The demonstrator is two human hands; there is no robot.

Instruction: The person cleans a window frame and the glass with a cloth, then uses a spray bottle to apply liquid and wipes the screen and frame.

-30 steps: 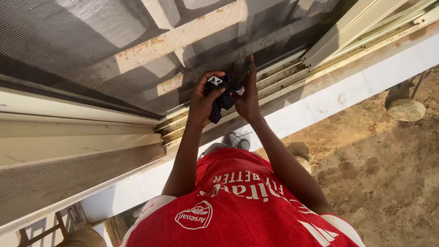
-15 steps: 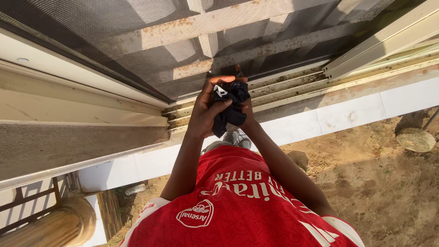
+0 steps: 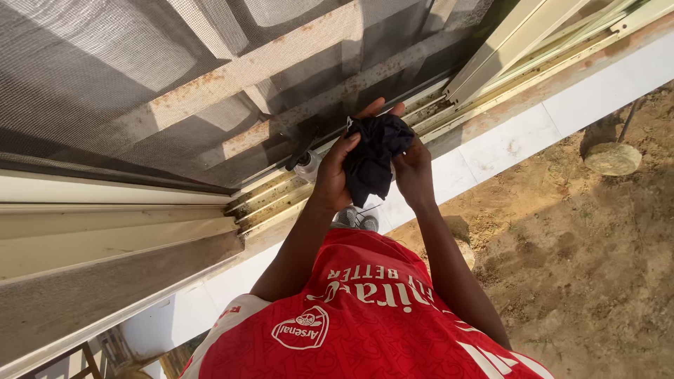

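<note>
A crumpled black cloth [image 3: 375, 158] is gripped between the left hand [image 3: 335, 175] and the right hand [image 3: 414, 172] at the frame's upper centre, above the dusty window track [image 3: 274, 196].

Cloth [image 3: 372, 158]: dark, matt woven fabric, soft and crumpled, gripped by both hands.

Window screen [image 3: 105, 77]: fine grey mesh, matt, semi-transparent.

Bars [image 3: 246, 74] behind the mesh: pale painted metal, finish worn, with rust spots.

Window track [image 3: 281, 196]: cream-coloured metal rails, dull, coated with brown grime.

Ledge [image 3: 505, 147]: white tile, smooth, slightly glossy, dusty.

Ground [image 3: 583, 260]: dry brown soil, rough and lumpy.

Shirt [image 3: 365, 316]: red synthetic knit, smooth, with a faint sheen.
</note>
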